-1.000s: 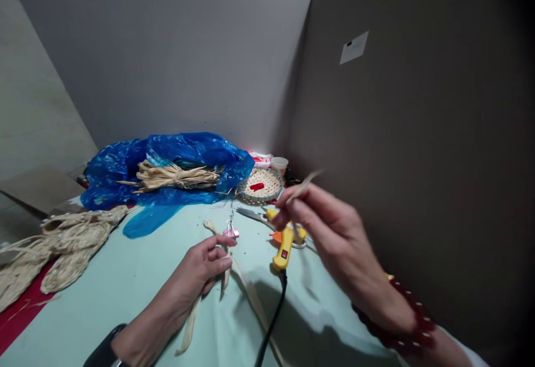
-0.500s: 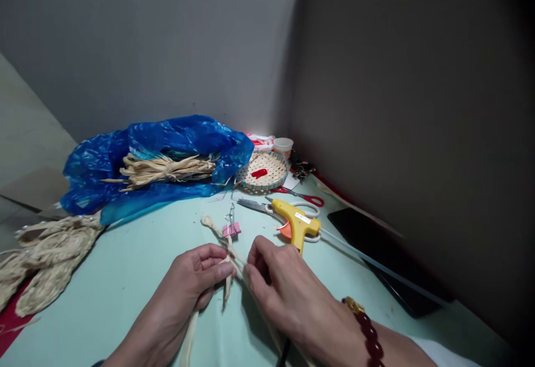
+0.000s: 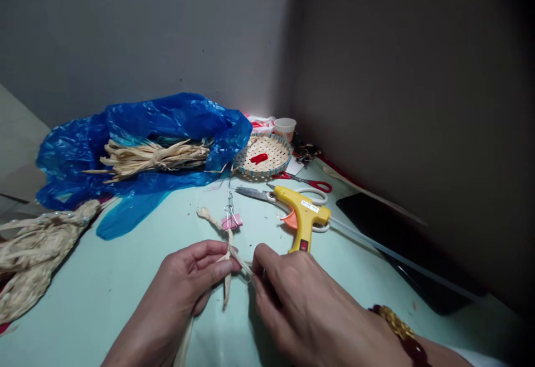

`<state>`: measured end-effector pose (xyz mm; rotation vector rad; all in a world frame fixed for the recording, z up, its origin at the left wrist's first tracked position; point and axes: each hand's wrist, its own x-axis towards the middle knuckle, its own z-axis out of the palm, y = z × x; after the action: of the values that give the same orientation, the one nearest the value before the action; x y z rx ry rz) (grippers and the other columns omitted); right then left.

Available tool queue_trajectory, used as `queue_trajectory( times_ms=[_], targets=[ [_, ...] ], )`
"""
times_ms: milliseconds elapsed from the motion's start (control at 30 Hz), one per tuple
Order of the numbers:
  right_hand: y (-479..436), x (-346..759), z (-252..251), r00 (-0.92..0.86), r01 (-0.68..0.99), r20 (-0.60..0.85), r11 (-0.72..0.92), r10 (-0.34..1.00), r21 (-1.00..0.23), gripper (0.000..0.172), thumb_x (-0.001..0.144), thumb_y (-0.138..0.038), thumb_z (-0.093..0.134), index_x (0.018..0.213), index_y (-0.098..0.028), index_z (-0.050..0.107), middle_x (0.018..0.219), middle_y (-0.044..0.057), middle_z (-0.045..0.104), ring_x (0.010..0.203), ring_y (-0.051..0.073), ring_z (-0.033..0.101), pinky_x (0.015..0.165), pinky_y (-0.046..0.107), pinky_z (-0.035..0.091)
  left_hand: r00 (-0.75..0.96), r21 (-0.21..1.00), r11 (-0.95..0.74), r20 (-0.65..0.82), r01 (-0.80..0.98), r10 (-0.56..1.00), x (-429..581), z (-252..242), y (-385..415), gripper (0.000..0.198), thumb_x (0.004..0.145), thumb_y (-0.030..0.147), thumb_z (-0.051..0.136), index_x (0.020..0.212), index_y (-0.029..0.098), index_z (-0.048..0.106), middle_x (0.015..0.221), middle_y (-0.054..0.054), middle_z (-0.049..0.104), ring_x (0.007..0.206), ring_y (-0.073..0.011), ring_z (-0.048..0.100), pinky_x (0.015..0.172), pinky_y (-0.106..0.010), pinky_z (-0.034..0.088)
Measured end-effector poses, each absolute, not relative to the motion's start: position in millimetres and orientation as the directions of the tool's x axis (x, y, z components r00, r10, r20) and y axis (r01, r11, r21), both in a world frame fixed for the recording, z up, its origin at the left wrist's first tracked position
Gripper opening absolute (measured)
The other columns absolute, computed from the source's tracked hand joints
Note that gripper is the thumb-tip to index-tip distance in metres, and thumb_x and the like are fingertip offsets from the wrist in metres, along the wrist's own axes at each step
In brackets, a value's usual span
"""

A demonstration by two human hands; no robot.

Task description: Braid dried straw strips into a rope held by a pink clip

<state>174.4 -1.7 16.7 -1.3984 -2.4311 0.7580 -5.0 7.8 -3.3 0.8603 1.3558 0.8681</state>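
My left hand [image 3: 190, 286] pinches a pale braided straw strand [image 3: 217, 226] on the light green table, thumb and fingers closed on it just below a pink binder clip [image 3: 231, 221] that clamps the braid. My right hand [image 3: 292, 300], with a bead bracelet at the wrist, is closed on a loose strip of the same straw right beside the left fingertips. The braid's far end curls toward the blue bag. Loose strips trail down under my left wrist.
A yellow glue gun [image 3: 303, 216] lies just beyond my right hand, scissors [image 3: 267, 193] behind it. A woven basket [image 3: 263, 156] with a red item, a cup [image 3: 285, 127], a blue plastic bag [image 3: 142, 138] holding straw, woven straw pieces [image 3: 33, 250] at left, a black slab [image 3: 401, 239] at right.
My right hand came down from mid-air to the braid and took hold of a strip beside the left fingers. The view tilted down; the left hand kept its grip.
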Motion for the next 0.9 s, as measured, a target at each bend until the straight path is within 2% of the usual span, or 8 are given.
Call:
queue_trajectory(
  times_ms=[133,300,400,533,600,733,900],
  targets=[
    [-3.3,174.1,15.8,-0.548,0.722,-0.034,0.452,0.836,-0.524,0.002,0.082,-0.019,0.046,0.080,-0.019,0.047,0.054,-0.001,0.049,0.042,0.010,0.039,0.042,0.026,0.016,0.008,0.888,0.459,-0.459,0.021,0.888,-3.5,3.1,5.6,0.023,0.074,0.032,0.072,0.089,0.015,0.070,0.079,-0.005,0.072,0.037,0.0021,0.027,0.038,-0.013,0.015],
    [-3.1,175.7,21.2,-0.575,0.737,-0.056,0.487,0.816,-0.469,0.006,0.082,-0.018,0.046,0.080,-0.017,0.052,0.057,0.003,0.055,0.043,0.012,0.044,0.042,0.025,0.016,-0.007,0.871,0.492,-0.492,-0.014,0.871,-1.5,5.4,6.4,0.023,0.073,0.031,0.073,0.089,0.015,0.071,0.079,-0.004,0.070,0.039,0.0006,0.025,0.037,-0.014,0.016],
    [-2.6,176.1,22.3,-0.569,0.728,-0.075,0.459,0.819,-0.510,0.007,0.079,-0.016,0.048,0.084,-0.017,0.053,0.057,0.002,0.056,0.042,0.011,0.044,0.041,0.024,0.018,0.012,0.858,0.513,-0.513,-0.028,0.859,-1.8,4.5,7.1,0.026,0.070,0.032,0.076,0.089,0.014,0.072,0.070,-0.002,0.066,0.039,0.0006,0.023,0.037,-0.014,0.013],
    [-2.8,174.0,18.8,-0.597,0.670,-0.055,0.459,0.801,-0.583,0.012,0.075,-0.011,0.049,0.085,-0.017,0.053,0.057,0.000,0.057,0.041,0.009,0.043,0.041,0.022,0.022,0.014,0.862,0.506,-0.506,-0.030,0.862,-3.1,4.0,6.7,0.026,0.069,0.032,0.077,0.087,0.015,0.072,0.046,0.008,0.047,0.038,-0.0005,0.022,0.037,-0.014,0.013],
    [-3.2,172.4,16.8,-0.617,0.650,-0.055,0.469,0.785,-0.598,0.014,0.074,-0.010,0.049,0.086,-0.016,0.053,0.061,0.001,0.060,0.044,0.010,0.046,0.041,0.022,0.025,-0.003,0.868,0.495,-0.496,-0.027,0.868,-3.5,3.6,6.0,0.024,0.070,0.031,0.076,0.087,0.015,0.071,0.043,0.011,0.038,0.037,-0.0012,0.022,0.037,-0.014,0.014],
    [-4.1,169.3,15.3,-0.646,0.644,-0.065,0.497,0.761,-0.581,0.021,0.074,-0.009,0.049,0.094,-0.015,0.054,0.067,0.004,0.065,0.048,0.013,0.052,0.044,0.022,0.030,-0.016,0.870,0.493,-0.493,-0.019,0.870,-4.4,1.7,5.5,0.025,0.070,0.031,0.076,0.088,0.015,0.070,0.042,0.011,0.037,0.037,-0.0015,0.021,0.037,-0.014,0.013],
    [-3.8,169.1,15.1,-0.658,0.663,-0.075,0.529,0.750,-0.529,0.026,0.074,-0.010,0.050,0.100,-0.015,0.053,0.068,0.005,0.065,0.048,0.015,0.052,0.044,0.024,0.031,-0.008,0.873,0.487,-0.487,-0.006,0.873,-5.2,-0.5,7.5,0.027,0.069,0.033,0.076,0.087,0.015,0.070,0.042,0.011,0.037,0.037,-0.0018,0.021,0.037,-0.015,0.012]
  ],
)
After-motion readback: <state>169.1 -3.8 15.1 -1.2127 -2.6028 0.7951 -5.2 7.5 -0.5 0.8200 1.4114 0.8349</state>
